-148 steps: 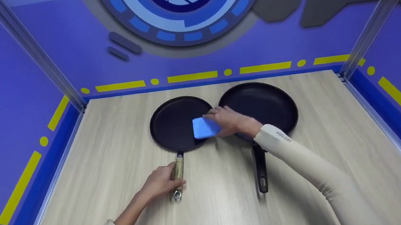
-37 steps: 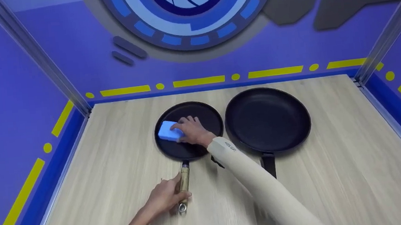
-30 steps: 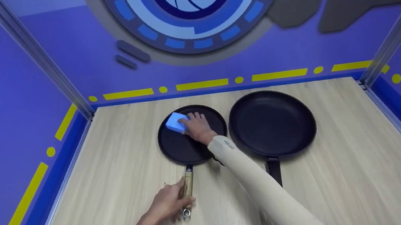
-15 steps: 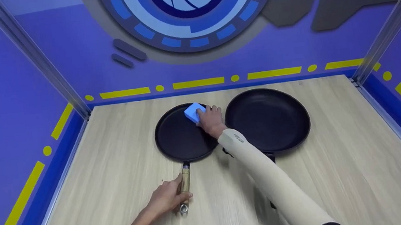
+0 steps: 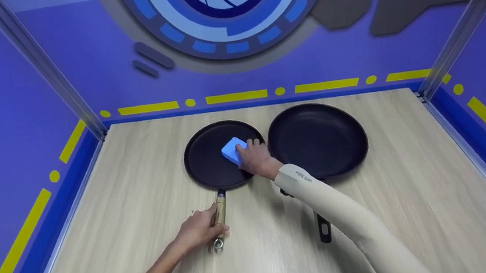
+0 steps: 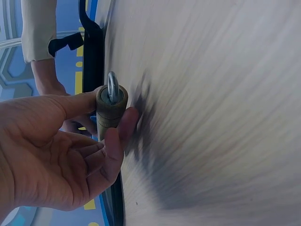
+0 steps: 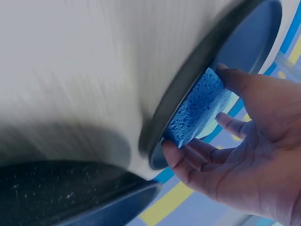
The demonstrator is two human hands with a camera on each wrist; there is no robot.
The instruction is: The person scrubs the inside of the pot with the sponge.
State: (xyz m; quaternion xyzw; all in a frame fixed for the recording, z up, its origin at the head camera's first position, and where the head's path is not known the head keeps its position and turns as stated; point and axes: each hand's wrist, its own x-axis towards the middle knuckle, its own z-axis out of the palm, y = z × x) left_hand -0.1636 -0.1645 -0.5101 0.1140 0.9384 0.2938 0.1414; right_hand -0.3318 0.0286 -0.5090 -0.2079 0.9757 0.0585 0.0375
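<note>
A flat black frying pan lies on the left of the table, its wood-look handle pointing toward me. My left hand holds that handle between thumb and fingers, close to its metal hanging ring. In my right hand is a blue sponge, over the right half of this pan. The right wrist view shows the sponge's porous side within the pan's rim, gripped by thumb and fingertips.
A larger, deeper black frying pan stands right beside the first. Its black handle is partly hidden under my right sleeve. Blue panels close off the wooden table at the back and both sides.
Over the last second my right hand has swept the sponge from the pan's left side across its far edge, then back toward me at the right. My left hand keeps holding the handle.
</note>
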